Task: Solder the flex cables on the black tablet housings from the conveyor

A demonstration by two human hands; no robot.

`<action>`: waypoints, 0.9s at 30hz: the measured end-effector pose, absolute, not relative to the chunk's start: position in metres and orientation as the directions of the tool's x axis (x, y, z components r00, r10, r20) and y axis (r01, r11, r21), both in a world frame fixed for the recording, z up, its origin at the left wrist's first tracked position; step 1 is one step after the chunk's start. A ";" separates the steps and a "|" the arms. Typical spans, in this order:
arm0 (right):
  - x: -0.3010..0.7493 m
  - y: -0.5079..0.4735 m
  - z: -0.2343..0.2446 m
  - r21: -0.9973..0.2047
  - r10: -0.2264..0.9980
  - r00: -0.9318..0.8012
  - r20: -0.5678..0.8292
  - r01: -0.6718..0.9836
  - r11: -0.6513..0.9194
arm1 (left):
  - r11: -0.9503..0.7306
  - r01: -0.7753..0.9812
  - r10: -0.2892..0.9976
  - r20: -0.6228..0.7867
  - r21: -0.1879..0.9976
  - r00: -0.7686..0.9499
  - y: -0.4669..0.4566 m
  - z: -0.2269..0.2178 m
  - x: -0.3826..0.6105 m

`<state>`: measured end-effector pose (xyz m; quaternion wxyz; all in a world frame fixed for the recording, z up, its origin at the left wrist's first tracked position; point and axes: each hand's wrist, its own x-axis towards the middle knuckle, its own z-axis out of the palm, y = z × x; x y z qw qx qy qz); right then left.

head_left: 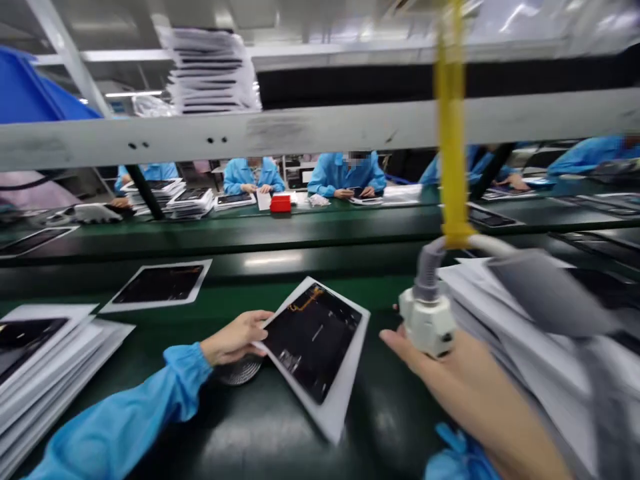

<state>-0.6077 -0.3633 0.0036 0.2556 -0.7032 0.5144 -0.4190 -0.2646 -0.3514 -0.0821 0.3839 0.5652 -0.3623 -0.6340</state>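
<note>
Here the left hand [235, 338], in a blue sleeve, pinches the near-left edge of a white tray [320, 347] that carries a dark flat panel, fingers closed on the rim with the thumb on top. The tray sits tilted, its left side lifted off the dark green table [240, 433], in the middle of the view just in front of the person. Under the lifted edge, right by the left hand, lies a small round grey pad [240, 370]. The right hand [450, 373] is curled around a white tool [427, 323] that hangs from a grey hose and a yellow strap [451, 133] coming down from an overhead rail; the fingers wrap it from below, though blur hides exactly how tightly. Just right of that hand rises a stack of white trays [525, 347]. Another stack of similar trays [45, 360] lies at the near left, and a single tray with a dark panel [159, 285] rests farther back on the left. Across the belt, several people in blue coats [347, 175] work at their own trays, and a small red box [281, 203] stands among them.
</note>
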 end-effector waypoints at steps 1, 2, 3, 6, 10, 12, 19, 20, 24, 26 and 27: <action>-0.609 -0.362 0.005 -0.778 -0.942 0.115 0.315 -0.538 -0.326 | -0.474 0.077 -0.877 -0.464 0.877 -0.123 -0.326 -0.080 -0.249; -0.608 -0.361 0.007 -0.766 -0.949 0.112 0.294 -0.567 -0.304 | -0.501 0.067 -0.856 -0.483 0.863 -0.184 -0.303 -0.078 -0.235; -0.605 -0.361 0.008 -0.753 -0.956 0.111 0.272 -0.593 -0.283 | -0.525 0.042 -0.829 -0.500 0.850 -0.250 -0.284 -0.077 -0.222; -0.591 -0.360 0.007 -0.735 -0.973 0.128 0.191 -0.639 -0.228 | -0.590 -0.132 -0.706 -0.588 0.796 -0.395 -0.245 -0.074 -0.193; -0.569 -0.361 0.000 -0.737 -0.976 0.177 0.129 -0.641 -0.213 | -0.338 -0.602 -0.715 -0.613 0.724 -0.336 -0.227 -0.071 -0.183; -0.559 -0.362 -0.004 -0.756 -0.972 0.199 0.122 -0.616 -0.221 | -0.061 -0.842 -0.884 -0.421 0.537 -0.204 -0.221 -0.074 -0.191; -0.512 -0.368 -0.019 -0.873 -0.973 0.169 0.159 -0.435 -0.219 | 0.348 -0.914 -0.929 -0.058 0.208 -0.367 -0.200 -0.111 -0.237; -0.506 -0.369 -0.023 -0.896 -0.973 0.169 0.157 -0.390 -0.212 | 0.347 -0.912 -0.931 -0.039 0.218 -0.363 -0.199 -0.117 -0.241; -0.491 -0.371 -0.037 -0.950 -0.970 0.212 0.118 -0.260 -0.173 | 0.314 -0.917 -0.945 -0.009 0.247 -0.327 -0.205 -0.131 -0.254; -0.489 -0.371 -0.043 -0.955 -0.972 0.214 0.092 -0.258 -0.147 | 0.291 -0.924 -0.952 -0.021 0.247 -0.305 -0.210 -0.135 -0.259; -0.489 -0.371 -0.044 -0.957 -0.974 0.212 0.083 -0.257 -0.138 | 0.282 -0.928 -0.955 -0.027 0.243 -0.297 -0.212 -0.137 -0.260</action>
